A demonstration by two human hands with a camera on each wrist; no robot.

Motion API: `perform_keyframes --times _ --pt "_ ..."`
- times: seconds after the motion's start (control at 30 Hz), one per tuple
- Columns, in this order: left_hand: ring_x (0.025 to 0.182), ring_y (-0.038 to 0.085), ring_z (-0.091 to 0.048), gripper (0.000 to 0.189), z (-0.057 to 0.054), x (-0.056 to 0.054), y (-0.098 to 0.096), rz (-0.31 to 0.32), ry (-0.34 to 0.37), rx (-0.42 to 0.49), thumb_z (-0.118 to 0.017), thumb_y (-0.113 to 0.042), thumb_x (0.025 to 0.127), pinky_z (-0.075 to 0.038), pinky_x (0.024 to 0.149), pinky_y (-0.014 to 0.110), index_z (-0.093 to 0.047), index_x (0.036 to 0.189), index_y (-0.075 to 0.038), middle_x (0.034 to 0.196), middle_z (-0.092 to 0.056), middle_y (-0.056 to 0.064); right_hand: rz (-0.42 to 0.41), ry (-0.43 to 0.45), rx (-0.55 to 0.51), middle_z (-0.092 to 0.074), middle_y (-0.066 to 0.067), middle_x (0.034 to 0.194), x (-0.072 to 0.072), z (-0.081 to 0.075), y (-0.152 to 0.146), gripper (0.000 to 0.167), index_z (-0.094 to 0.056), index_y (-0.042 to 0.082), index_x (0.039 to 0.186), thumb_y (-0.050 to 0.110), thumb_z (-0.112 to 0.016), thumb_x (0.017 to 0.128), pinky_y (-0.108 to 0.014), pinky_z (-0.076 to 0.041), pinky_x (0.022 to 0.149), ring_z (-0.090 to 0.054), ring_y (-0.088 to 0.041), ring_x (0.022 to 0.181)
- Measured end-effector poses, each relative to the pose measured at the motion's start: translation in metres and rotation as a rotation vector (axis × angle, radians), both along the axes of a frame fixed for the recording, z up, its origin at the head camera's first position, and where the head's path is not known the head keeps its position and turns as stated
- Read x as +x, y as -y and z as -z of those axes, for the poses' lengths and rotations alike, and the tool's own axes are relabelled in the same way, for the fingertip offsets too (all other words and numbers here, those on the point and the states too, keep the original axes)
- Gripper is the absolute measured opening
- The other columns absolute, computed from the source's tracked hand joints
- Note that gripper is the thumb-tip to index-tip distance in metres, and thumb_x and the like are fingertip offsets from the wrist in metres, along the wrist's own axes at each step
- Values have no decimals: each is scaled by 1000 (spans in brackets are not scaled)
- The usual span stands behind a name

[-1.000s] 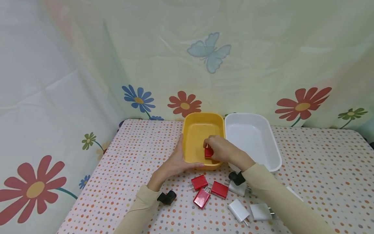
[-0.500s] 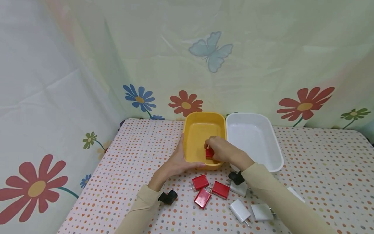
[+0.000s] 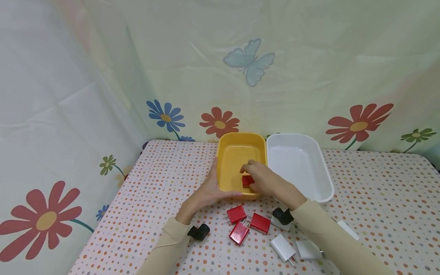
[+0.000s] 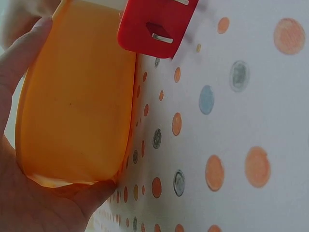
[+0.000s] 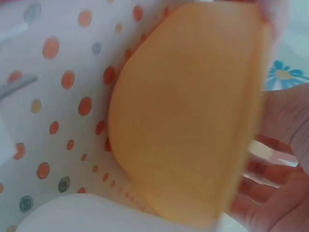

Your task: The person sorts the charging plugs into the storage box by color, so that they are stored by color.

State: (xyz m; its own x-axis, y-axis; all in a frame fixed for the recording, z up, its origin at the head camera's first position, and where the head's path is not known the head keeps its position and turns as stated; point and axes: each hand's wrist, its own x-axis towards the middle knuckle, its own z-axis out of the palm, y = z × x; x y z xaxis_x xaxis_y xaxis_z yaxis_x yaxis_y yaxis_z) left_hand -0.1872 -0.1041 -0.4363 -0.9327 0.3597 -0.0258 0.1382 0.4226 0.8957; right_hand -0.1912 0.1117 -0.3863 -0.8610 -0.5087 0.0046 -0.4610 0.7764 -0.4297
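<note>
In the head view my left hand (image 3: 207,191) holds the near left corner of a yellow tray (image 3: 237,152), thumb along its front and fingers along its left side. Inside the tray near the front lies a red charger plug (image 3: 246,181). Just over it is my right hand (image 3: 262,178), fingers loosely bent and apart from its top, thumb beside it. The right wrist view shows that hand's fingers beyond the tray's rim, their tips hidden. Several red charger plugs (image 3: 238,232) lie before the tray; one red plug (image 4: 157,26) shows its prongs in the left wrist view.
A white tray (image 3: 297,164) stands against the yellow one on the right. Several white charger plugs (image 3: 282,248) lie on the dotted tablecloth (image 3: 175,164) near and under the right forearm. A patterned curtain (image 3: 302,84) hangs behind the table.
My right hand's fingers have loosened from the red charger plug, and its wrist has shifted slightly right. The left hand keeps its hold on the yellow tray.
</note>
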Motion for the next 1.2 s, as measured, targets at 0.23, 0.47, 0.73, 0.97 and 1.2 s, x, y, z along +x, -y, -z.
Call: perform_keyframes --times 0.23,0.47,0.73,0.97,1.2 --pt "130 23 -47 129 4 -2 0 8 -7 33 -91 -28 81 -42 113 47 4 168 -20 161 -34 7 6 -144 -93 -61 -12 112 43 -24 -11 46 -68 -2 121 -1 -89 80 -36 -63 82 -64 -25 93" --pt "135 23 -43 131 5 -3 2 -16 -5 24 -92 -26 80 -38 115 47 5 168 -18 165 -28 7 4 -261 -149 -63 -8 110 77 -37 -23 50 -69 0 121 2 -92 77 -26 -60 71 -58 -15 83" --pt "141 26 -40 133 4 -2 2 -14 -23 16 -93 -28 78 -35 119 49 5 168 -17 169 -24 9 30 -104 -188 -64 -5 115 95 -24 -31 55 -68 1 125 10 -94 77 -36 -62 81 -65 -19 94" --pt "142 26 -40 133 3 -1 0 -1 -36 29 -94 -28 78 -35 119 50 4 168 -17 168 -25 10 4 -1 -210 -63 -11 129 100 4 -29 57 -70 4 125 8 -95 75 -33 -62 80 -68 -25 102" --pt "141 25 -42 132 2 -2 -2 1 -37 35 -93 -28 79 -36 119 49 4 168 -18 168 -27 10 -7 -33 -149 -67 -4 109 97 25 -27 48 -74 2 114 9 -97 72 -31 -62 80 -65 -19 95"
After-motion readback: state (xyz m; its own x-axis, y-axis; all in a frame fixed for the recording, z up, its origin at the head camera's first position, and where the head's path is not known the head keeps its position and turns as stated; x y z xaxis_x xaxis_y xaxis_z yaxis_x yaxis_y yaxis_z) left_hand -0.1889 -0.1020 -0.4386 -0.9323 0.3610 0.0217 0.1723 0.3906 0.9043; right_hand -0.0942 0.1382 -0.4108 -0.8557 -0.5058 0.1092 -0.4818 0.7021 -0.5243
